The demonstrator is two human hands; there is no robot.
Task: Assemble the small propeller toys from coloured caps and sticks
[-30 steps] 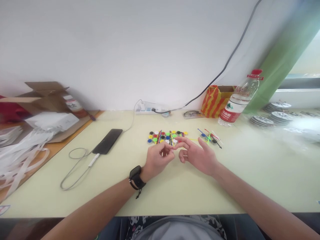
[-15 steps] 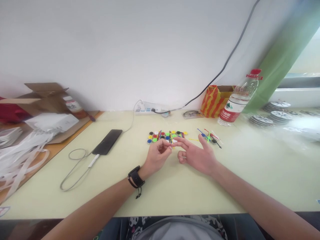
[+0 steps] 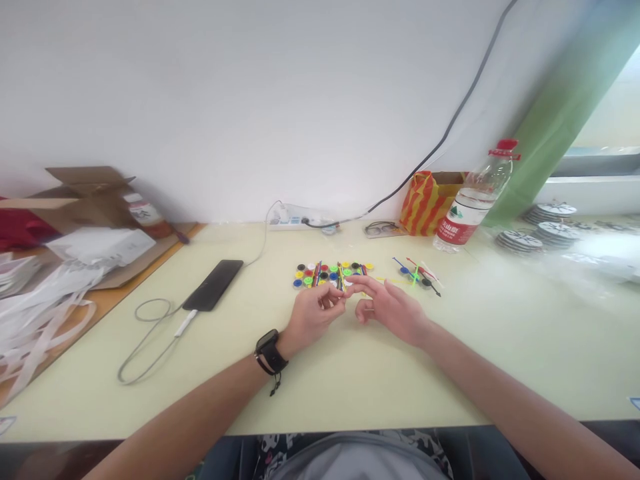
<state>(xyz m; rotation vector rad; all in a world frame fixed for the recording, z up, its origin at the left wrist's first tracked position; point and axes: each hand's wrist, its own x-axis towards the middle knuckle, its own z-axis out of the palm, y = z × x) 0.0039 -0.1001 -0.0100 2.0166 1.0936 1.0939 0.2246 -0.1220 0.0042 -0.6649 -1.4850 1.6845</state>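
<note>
My left hand (image 3: 312,315), with a black watch (image 3: 270,350) on its wrist, is closed in a pinch over the table. Its thumb and fingertips meet the tip of a finger on my right hand (image 3: 395,313). Anything between them is too small to make out. The right hand's upper fingers stretch out toward the left, while a lower finger is bent. Just beyond both hands lie several small coloured round pieces (image 3: 308,281) in rows, with thin coloured sticks (image 3: 317,273) between them. Farther right, several coloured arrow-shaped pointers (image 3: 415,275) lie crossed over more round pieces.
A phone (image 3: 214,285) with a white cable lies left on the table (image 3: 280,407). Behind stand a power strip (image 3: 287,221), glasses (image 3: 381,229), a striped bag (image 3: 421,207) and a large water bottle (image 3: 463,217). Stacked discs (image 3: 520,241) are far right; cardboard (image 3: 90,193) is left.
My right thumb has lowered toward the other fingers. My left hand keeps its pinch at the right fingertip, and the view has shifted slightly.
</note>
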